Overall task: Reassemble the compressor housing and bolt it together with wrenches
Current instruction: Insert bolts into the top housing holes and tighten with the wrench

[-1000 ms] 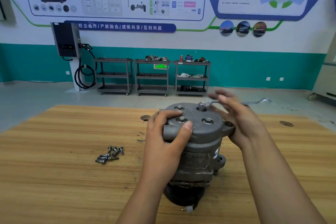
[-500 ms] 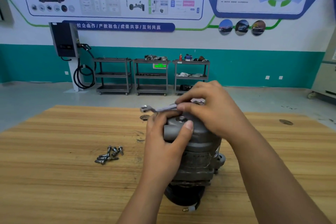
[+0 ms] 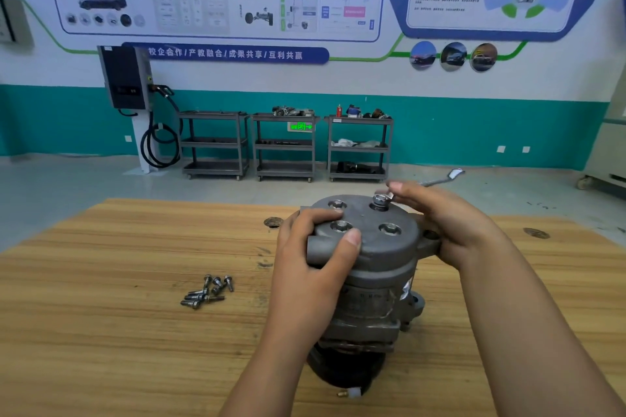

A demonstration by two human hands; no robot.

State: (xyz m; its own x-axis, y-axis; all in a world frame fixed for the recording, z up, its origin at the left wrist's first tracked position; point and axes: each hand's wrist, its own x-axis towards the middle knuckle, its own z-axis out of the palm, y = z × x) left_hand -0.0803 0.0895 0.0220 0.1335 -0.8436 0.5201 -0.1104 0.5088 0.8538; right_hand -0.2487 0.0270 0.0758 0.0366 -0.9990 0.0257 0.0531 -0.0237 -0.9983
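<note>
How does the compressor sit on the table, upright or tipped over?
Upright: the compressor stands on end on the table, bolted cover facing up, left hand gripping it.

Grey compressor (image 3: 372, 264) stands upright on the table (image 3: 101, 332), end cover up. Wrench (image 3: 437, 181) ring sits on the cover's far-right bolt (image 3: 380, 200). Loose bolts (image 3: 206, 291) piled to its left.
</note>
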